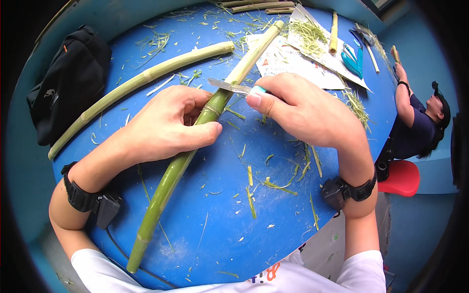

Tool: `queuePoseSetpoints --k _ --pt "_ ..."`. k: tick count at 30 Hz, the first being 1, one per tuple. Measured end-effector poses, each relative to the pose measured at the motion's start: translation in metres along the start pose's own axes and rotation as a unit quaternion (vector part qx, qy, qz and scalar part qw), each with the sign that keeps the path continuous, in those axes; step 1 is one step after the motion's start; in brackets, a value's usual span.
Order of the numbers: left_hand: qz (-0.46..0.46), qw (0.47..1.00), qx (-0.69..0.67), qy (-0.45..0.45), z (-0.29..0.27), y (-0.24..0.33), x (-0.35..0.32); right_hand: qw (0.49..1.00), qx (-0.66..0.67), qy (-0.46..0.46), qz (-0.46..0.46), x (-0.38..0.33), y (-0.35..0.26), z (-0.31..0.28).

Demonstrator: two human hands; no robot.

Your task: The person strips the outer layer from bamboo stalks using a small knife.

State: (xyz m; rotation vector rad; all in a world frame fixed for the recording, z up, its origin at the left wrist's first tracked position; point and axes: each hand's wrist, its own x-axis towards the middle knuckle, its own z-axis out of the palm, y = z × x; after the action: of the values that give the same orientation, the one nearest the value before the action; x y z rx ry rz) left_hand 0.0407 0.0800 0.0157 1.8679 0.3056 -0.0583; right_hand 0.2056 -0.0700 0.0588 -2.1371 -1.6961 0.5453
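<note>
A long green bamboo stalk (171, 181) slants across the table, its near half dark green and its far half scraped pale. My left hand (171, 122) is closed around the stalk near its middle, thumb on the near side. In my right hand (308, 107) is a knife (229, 87) with a turquoise handle, gripped between thumb and fingers. The blade lies across the stalk just beyond a joint, where green skin meets pale surface. Left of my hands rests a second, curved stalk (141, 78), pale along its length.
Green shavings (310, 36) lie on white paper (298, 68) and over the blue table (220, 195). A black bag (71, 83) sits at the left edge. Further right are a short stalk piece (333, 34) and a turquoise tool (352, 61). Another person (422, 115) works at the far right.
</note>
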Motion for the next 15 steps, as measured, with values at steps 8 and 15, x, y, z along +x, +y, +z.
queuePoseSetpoints --k 8,15 --pt "0.015 0.999 0.000 0.033 0.001 -0.004 -0.003 1.000 0.001 -0.003 0.000 0.007 0.002 0.002" --pt "-0.009 0.999 -0.031 -0.040 0.002 0.011 -0.004 0.977 -0.017 0.156 0.143 0.034 0.076 -0.021"
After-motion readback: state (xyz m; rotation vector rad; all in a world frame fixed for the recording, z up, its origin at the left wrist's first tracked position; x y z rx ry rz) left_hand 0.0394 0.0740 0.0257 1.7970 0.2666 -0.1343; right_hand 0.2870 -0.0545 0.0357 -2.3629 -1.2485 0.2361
